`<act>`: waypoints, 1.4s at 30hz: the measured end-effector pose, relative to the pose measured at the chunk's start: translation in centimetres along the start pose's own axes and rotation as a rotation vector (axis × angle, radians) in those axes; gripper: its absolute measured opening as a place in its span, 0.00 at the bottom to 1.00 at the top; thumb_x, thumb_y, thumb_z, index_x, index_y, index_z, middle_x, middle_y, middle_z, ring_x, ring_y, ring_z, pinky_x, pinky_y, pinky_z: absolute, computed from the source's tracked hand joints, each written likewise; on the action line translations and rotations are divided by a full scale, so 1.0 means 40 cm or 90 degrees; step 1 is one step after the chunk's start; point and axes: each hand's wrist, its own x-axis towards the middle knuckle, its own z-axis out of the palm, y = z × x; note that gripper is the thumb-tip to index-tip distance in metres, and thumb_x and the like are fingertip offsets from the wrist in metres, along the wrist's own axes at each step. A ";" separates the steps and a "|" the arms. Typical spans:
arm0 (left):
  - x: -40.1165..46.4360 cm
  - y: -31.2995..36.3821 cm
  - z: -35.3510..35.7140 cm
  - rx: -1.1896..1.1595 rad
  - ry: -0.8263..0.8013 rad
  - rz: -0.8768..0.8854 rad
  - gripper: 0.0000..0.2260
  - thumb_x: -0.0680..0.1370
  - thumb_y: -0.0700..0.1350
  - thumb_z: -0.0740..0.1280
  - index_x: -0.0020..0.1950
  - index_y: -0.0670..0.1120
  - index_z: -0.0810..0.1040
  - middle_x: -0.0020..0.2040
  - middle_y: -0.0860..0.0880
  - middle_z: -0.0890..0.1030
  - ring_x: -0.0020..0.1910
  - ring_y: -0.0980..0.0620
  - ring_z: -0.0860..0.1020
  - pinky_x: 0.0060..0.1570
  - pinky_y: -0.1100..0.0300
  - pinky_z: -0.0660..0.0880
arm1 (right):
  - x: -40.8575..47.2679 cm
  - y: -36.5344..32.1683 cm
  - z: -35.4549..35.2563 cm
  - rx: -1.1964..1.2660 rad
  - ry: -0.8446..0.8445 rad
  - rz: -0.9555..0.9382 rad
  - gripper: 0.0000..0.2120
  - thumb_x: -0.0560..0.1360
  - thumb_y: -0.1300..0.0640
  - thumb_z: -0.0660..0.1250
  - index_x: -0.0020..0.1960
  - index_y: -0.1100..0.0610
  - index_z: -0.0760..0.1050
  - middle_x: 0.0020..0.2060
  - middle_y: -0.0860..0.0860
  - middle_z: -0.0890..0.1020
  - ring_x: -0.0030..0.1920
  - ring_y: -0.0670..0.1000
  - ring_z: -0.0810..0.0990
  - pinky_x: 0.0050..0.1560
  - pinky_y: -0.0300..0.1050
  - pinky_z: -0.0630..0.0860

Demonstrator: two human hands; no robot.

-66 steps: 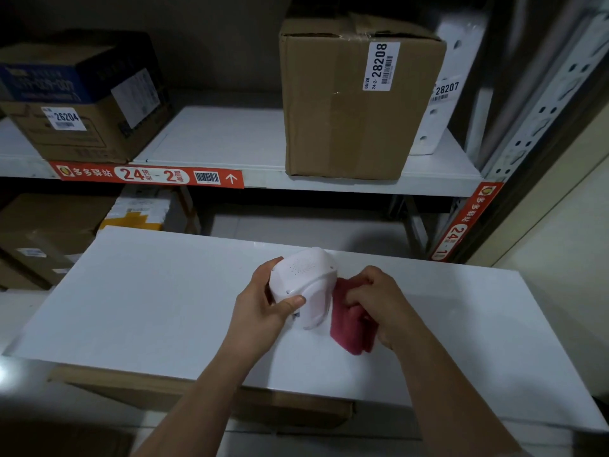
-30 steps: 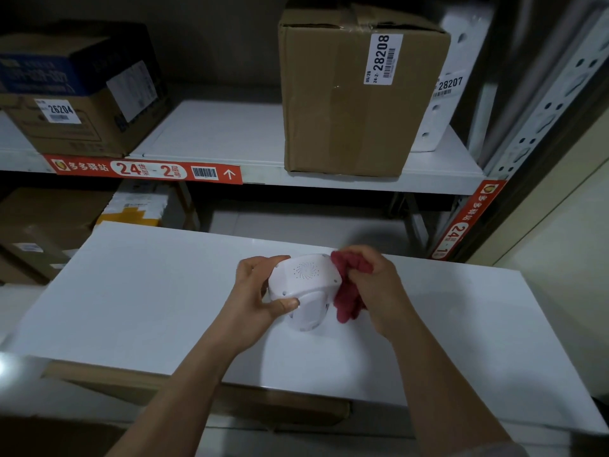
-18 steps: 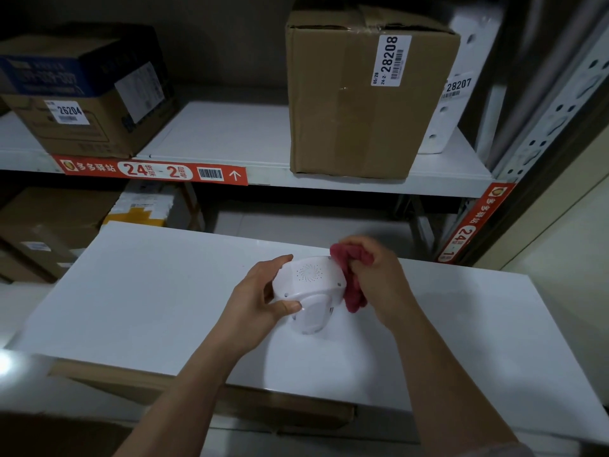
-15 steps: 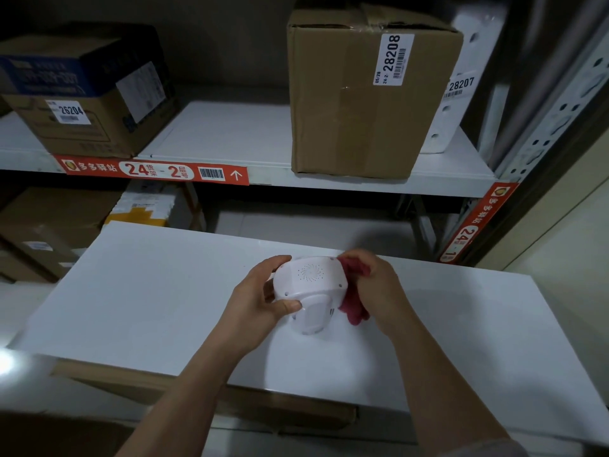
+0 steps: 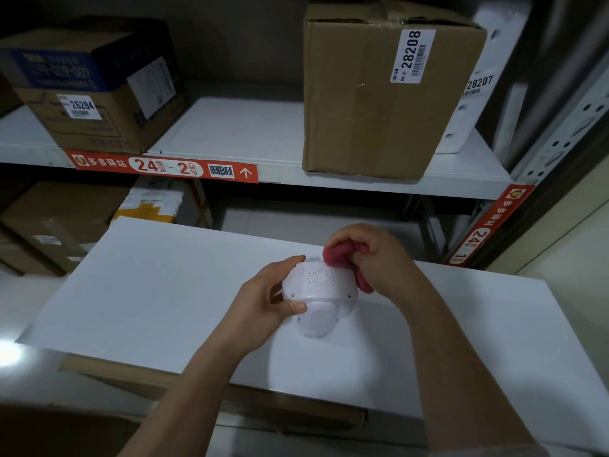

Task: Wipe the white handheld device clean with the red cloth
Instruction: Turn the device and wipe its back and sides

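The white handheld device (image 5: 321,293) is a rounded plastic shell with a ring of small holes on its upper face. My left hand (image 5: 265,300) grips it by its left side, thumb on the front edge, holding it just above the white board (image 5: 148,298). My right hand (image 5: 375,258) is closed on the bunched red cloth (image 5: 342,258) and presses it against the device's upper right edge. Part of the cloth is hidden inside my fist.
A shelf (image 5: 237,133) runs behind the board at arm's reach. On it stand a tall cardboard box (image 5: 372,94) labelled 28208 and a darker box (image 5: 89,87) at the left. More boxes (image 5: 52,225) sit below left. A metal upright (image 5: 560,143) stands at the right.
My right hand has slid the red cloth from the device's right side up to its top right edge. My left hand has kept its grip, and the device has tilted slightly.
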 end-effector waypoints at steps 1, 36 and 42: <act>-0.002 0.001 0.001 -0.006 0.002 -0.005 0.30 0.71 0.32 0.71 0.64 0.61 0.71 0.60 0.65 0.74 0.56 0.74 0.74 0.49 0.79 0.70 | 0.000 0.012 0.002 -0.008 0.018 0.001 0.21 0.69 0.78 0.53 0.45 0.62 0.80 0.45 0.57 0.82 0.22 0.40 0.75 0.23 0.35 0.71; -0.004 -0.004 0.004 -0.029 0.060 -0.085 0.27 0.65 0.38 0.78 0.60 0.56 0.75 0.55 0.62 0.81 0.52 0.56 0.82 0.53 0.59 0.79 | -0.088 -0.026 0.006 -0.327 -0.066 -0.139 0.09 0.65 0.61 0.74 0.40 0.49 0.80 0.40 0.45 0.78 0.43 0.46 0.76 0.43 0.38 0.73; -0.003 -0.001 0.000 -0.034 0.066 -0.060 0.25 0.62 0.40 0.79 0.54 0.58 0.80 0.52 0.60 0.84 0.52 0.54 0.83 0.56 0.49 0.79 | -0.032 -0.020 0.079 -0.435 0.144 -0.172 0.07 0.69 0.63 0.67 0.43 0.54 0.73 0.43 0.51 0.76 0.46 0.57 0.74 0.43 0.46 0.69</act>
